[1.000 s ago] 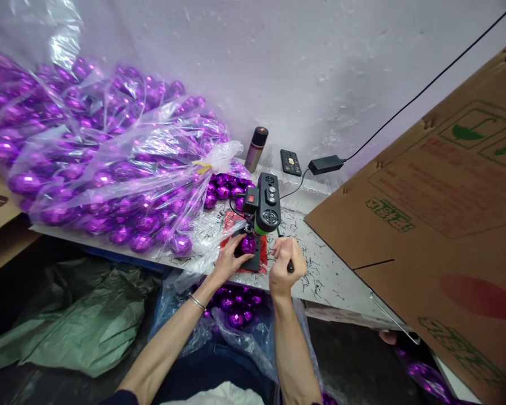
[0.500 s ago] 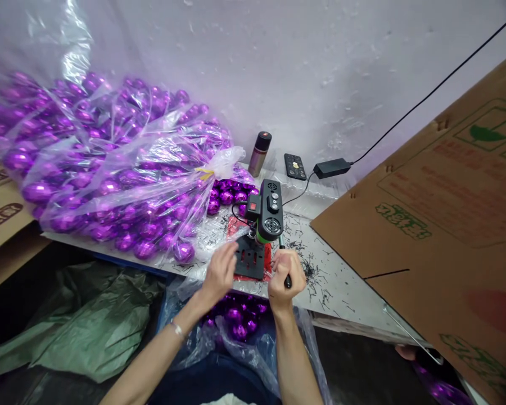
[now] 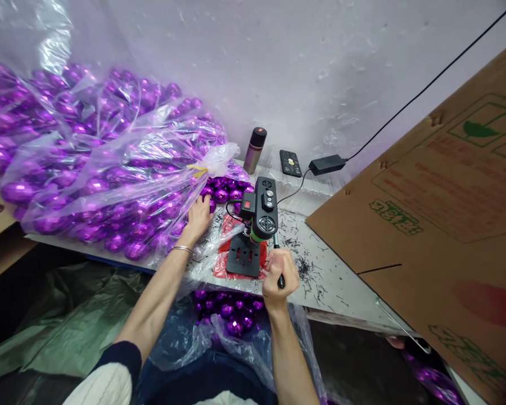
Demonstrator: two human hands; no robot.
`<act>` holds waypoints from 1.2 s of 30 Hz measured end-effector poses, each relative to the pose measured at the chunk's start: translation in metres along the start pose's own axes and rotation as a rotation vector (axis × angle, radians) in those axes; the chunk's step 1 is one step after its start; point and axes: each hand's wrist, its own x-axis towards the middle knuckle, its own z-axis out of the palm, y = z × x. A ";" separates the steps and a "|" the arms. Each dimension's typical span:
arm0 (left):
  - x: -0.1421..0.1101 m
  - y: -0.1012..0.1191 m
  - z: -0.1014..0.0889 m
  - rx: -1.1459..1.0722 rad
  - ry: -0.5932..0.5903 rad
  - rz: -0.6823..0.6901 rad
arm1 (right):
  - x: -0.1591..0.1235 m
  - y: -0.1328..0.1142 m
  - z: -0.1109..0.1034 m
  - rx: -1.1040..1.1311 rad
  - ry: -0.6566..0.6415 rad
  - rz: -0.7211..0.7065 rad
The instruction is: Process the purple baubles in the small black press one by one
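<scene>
My right hand [image 3: 281,273] is wrapped round the black grip [image 3: 281,280] of a lever on a small black bench press [image 3: 265,208]. The press has a red switch, round vents and a flat slotted base plate [image 3: 243,256], with no ball on the plate. My left hand [image 3: 199,218] reaches out beside the press, fingers stretched toward the loose shiny purple balls [image 3: 222,194] at the mouth of a big clear bag [image 3: 143,152]. Its fingertips are at the nearest ball; whether they grip it is unclear. More purple balls [image 3: 231,315] lie in an open plastic bag below the table edge.
A large cardboard box [image 3: 430,225] slants in at the right. Behind the press stand a spray can [image 3: 255,151], a phone [image 3: 290,163] and a power adapter [image 3: 328,165] with its cable. Thin black scraps [image 3: 303,267] litter the white table [image 3: 341,304].
My left hand has moved from beside the base plate, away and to the left, to the loose purple balls. My right hand stays on the lever grip. The view has shifted slightly.
</scene>
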 end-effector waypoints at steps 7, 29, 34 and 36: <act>-0.066 -0.004 -0.010 -0.529 -0.073 0.103 | 0.024 -0.010 -0.005 0.011 -0.036 0.142; -0.129 0.036 0.073 -0.724 -0.022 0.180 | 0.024 -0.014 -0.006 0.018 -0.050 0.123; -0.122 0.036 0.064 -0.664 -0.016 0.319 | 0.022 -0.014 -0.006 0.021 -0.046 0.115; -0.122 0.035 0.062 -0.635 0.008 0.349 | 0.021 -0.014 -0.006 0.024 -0.051 0.113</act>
